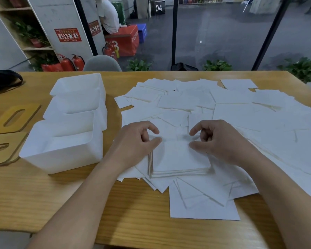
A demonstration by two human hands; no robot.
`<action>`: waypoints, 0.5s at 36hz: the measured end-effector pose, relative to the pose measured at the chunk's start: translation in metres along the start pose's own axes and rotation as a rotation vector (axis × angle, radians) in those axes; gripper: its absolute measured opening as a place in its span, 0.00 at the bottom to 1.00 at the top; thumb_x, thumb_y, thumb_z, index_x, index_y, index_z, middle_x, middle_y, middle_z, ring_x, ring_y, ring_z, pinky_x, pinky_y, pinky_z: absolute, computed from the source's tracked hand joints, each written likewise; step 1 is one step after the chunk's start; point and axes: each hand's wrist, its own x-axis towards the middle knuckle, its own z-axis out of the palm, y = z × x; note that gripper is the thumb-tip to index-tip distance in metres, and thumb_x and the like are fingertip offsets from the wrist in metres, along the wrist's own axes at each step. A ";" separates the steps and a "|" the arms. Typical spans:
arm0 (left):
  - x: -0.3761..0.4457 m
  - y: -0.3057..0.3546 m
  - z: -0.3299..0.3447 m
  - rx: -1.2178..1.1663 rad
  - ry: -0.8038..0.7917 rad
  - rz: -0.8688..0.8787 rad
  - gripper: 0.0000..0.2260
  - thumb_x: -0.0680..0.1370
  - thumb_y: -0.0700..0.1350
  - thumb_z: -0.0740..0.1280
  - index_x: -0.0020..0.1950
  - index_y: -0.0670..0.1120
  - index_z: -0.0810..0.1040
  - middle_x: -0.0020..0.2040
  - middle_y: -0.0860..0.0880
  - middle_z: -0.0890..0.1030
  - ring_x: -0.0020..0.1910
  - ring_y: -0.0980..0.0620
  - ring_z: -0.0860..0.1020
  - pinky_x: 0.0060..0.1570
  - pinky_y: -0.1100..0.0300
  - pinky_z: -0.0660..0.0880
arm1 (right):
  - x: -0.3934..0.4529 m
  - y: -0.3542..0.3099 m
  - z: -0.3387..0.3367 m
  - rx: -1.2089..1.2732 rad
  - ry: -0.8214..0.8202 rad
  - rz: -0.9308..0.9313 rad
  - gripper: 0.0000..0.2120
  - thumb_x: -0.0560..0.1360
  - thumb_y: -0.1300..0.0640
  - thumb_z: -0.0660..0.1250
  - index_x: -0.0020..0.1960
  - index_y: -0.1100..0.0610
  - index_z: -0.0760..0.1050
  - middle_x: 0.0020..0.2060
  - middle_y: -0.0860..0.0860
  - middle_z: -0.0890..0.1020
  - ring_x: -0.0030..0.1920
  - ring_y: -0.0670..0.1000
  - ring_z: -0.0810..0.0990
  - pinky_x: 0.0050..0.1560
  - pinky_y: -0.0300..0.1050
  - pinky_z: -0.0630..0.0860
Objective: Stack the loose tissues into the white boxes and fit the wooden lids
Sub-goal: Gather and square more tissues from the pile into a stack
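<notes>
Two bare forearms reach in from the near edge of the wooden table [43,194], meeting over a small squared-up stack of tissues [180,159]. That stack lies between the hands, just right of the nearest white box [61,150], on top of other loose tissues [241,108] scattered across the table's right half.

On the stack's left edge sits the left hand [135,142] — thumb laid flat on the top sheet, fingers curled down over the far left corner. Opposite it, the right hand [221,141] mirrors this at the right edge, thumb on the top sheet, fingers curled above the far right corner. Whether either hand truly pinches the sheets or only rests on them cannot be told.

Three white boxes stand in a row running away from the camera, all open-topped. Left of them lie two wooden lids [11,119] — flat, slotted, one partly over the other.
</notes>
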 end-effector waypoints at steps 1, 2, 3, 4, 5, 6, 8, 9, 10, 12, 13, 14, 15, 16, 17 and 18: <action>0.003 -0.001 0.002 0.010 0.066 0.005 0.02 0.80 0.54 0.75 0.49 0.60 0.84 0.32 0.54 0.80 0.30 0.59 0.76 0.34 0.68 0.72 | 0.000 0.000 0.000 0.000 0.020 -0.007 0.09 0.73 0.51 0.81 0.49 0.42 0.83 0.31 0.43 0.79 0.28 0.41 0.72 0.30 0.33 0.69; 0.007 -0.003 0.004 0.034 0.127 0.008 0.03 0.81 0.52 0.74 0.48 0.59 0.84 0.34 0.55 0.80 0.32 0.58 0.76 0.35 0.69 0.71 | 0.000 0.000 0.001 0.002 0.038 -0.014 0.09 0.73 0.51 0.81 0.48 0.43 0.83 0.31 0.43 0.78 0.28 0.41 0.72 0.30 0.34 0.69; 0.011 -0.005 0.004 0.073 0.167 0.007 0.04 0.82 0.50 0.73 0.48 0.58 0.85 0.38 0.56 0.81 0.36 0.58 0.77 0.38 0.68 0.71 | -0.001 -0.001 0.001 0.004 0.051 -0.022 0.09 0.72 0.51 0.81 0.48 0.43 0.83 0.31 0.43 0.78 0.28 0.41 0.72 0.31 0.34 0.70; 0.015 -0.005 0.004 0.138 0.182 0.005 0.04 0.83 0.48 0.72 0.51 0.56 0.86 0.43 0.57 0.82 0.42 0.58 0.78 0.43 0.65 0.73 | -0.001 -0.002 0.002 0.008 0.061 -0.030 0.08 0.72 0.51 0.80 0.48 0.44 0.83 0.31 0.43 0.78 0.29 0.41 0.72 0.31 0.34 0.70; 0.020 -0.006 0.005 0.220 0.178 0.004 0.05 0.84 0.48 0.71 0.54 0.54 0.87 0.50 0.58 0.82 0.50 0.57 0.78 0.50 0.61 0.75 | -0.001 -0.002 0.003 0.009 0.066 -0.037 0.07 0.73 0.51 0.80 0.47 0.44 0.83 0.31 0.43 0.78 0.29 0.41 0.72 0.31 0.33 0.70; 0.024 -0.007 0.005 0.311 0.160 0.012 0.07 0.86 0.48 0.69 0.58 0.53 0.88 0.57 0.56 0.83 0.58 0.54 0.78 0.58 0.58 0.75 | -0.001 -0.003 0.005 0.007 0.065 -0.043 0.06 0.73 0.50 0.80 0.47 0.45 0.83 0.32 0.43 0.78 0.29 0.41 0.72 0.32 0.33 0.70; 0.030 -0.008 0.007 0.448 0.122 0.033 0.12 0.88 0.49 0.65 0.62 0.51 0.89 0.70 0.53 0.81 0.71 0.47 0.73 0.71 0.54 0.67 | -0.001 -0.005 0.008 0.000 0.056 -0.057 0.05 0.75 0.49 0.79 0.46 0.44 0.83 0.32 0.44 0.78 0.29 0.42 0.72 0.32 0.33 0.70; 0.032 -0.007 0.008 0.490 0.107 0.040 0.13 0.89 0.49 0.63 0.62 0.51 0.89 0.75 0.52 0.79 0.75 0.45 0.70 0.73 0.53 0.62 | -0.001 -0.005 0.010 -0.005 0.054 -0.065 0.04 0.76 0.49 0.78 0.46 0.44 0.83 0.33 0.45 0.79 0.29 0.42 0.72 0.32 0.34 0.71; 0.033 -0.006 0.010 0.522 0.094 0.040 0.15 0.89 0.49 0.62 0.61 0.51 0.89 0.78 0.52 0.76 0.78 0.45 0.67 0.74 0.52 0.59 | 0.000 -0.006 0.011 -0.015 0.054 -0.071 0.04 0.77 0.49 0.78 0.46 0.43 0.83 0.33 0.46 0.79 0.29 0.42 0.73 0.32 0.34 0.71; 0.035 -0.007 0.013 0.572 0.077 0.021 0.17 0.90 0.49 0.58 0.62 0.50 0.87 0.82 0.52 0.72 0.80 0.45 0.64 0.75 0.50 0.58 | 0.000 -0.005 0.012 -0.031 0.057 -0.078 0.04 0.77 0.49 0.78 0.45 0.43 0.83 0.32 0.44 0.79 0.30 0.42 0.73 0.33 0.35 0.71; 0.036 -0.008 0.013 0.592 0.065 -0.001 0.18 0.90 0.50 0.57 0.64 0.50 0.86 0.83 0.52 0.71 0.80 0.45 0.64 0.75 0.49 0.58 | 0.000 -0.005 0.013 -0.030 0.057 -0.078 0.05 0.77 0.49 0.77 0.45 0.43 0.83 0.31 0.44 0.79 0.30 0.42 0.73 0.33 0.35 0.71; 0.036 -0.008 0.014 0.602 0.053 -0.024 0.18 0.90 0.50 0.56 0.65 0.50 0.85 0.82 0.53 0.72 0.80 0.46 0.64 0.75 0.48 0.59 | 0.000 -0.005 0.013 -0.027 0.056 -0.075 0.05 0.77 0.49 0.78 0.45 0.43 0.83 0.31 0.43 0.78 0.30 0.42 0.73 0.33 0.34 0.71; 0.036 -0.009 0.014 0.600 0.047 -0.036 0.18 0.90 0.50 0.55 0.64 0.49 0.85 0.80 0.53 0.74 0.79 0.46 0.65 0.74 0.48 0.60 | 0.001 -0.005 0.013 -0.025 0.054 -0.073 0.05 0.77 0.49 0.78 0.45 0.43 0.83 0.31 0.43 0.78 0.30 0.42 0.74 0.33 0.34 0.71; 0.035 -0.009 0.013 0.592 0.049 -0.048 0.17 0.90 0.49 0.55 0.61 0.49 0.84 0.74 0.54 0.79 0.77 0.46 0.68 0.71 0.48 0.61 | 0.001 -0.004 0.013 -0.027 0.052 -0.070 0.05 0.78 0.49 0.78 0.45 0.43 0.83 0.31 0.43 0.79 0.30 0.42 0.74 0.33 0.34 0.71; 0.034 -0.008 0.013 0.587 0.058 -0.055 0.16 0.89 0.48 0.54 0.54 0.49 0.82 0.63 0.55 0.82 0.72 0.47 0.71 0.68 0.49 0.63 | 0.001 -0.004 0.013 -0.028 0.052 -0.069 0.05 0.78 0.49 0.78 0.45 0.43 0.83 0.31 0.43 0.79 0.30 0.42 0.74 0.33 0.34 0.71; 0.033 -0.006 0.012 0.579 0.070 -0.056 0.16 0.89 0.47 0.54 0.47 0.51 0.76 0.52 0.56 0.80 0.67 0.47 0.73 0.65 0.49 0.64 | 0.001 -0.005 0.013 -0.028 0.052 -0.067 0.05 0.78 0.50 0.78 0.45 0.43 0.84 0.32 0.43 0.79 0.30 0.42 0.74 0.33 0.34 0.71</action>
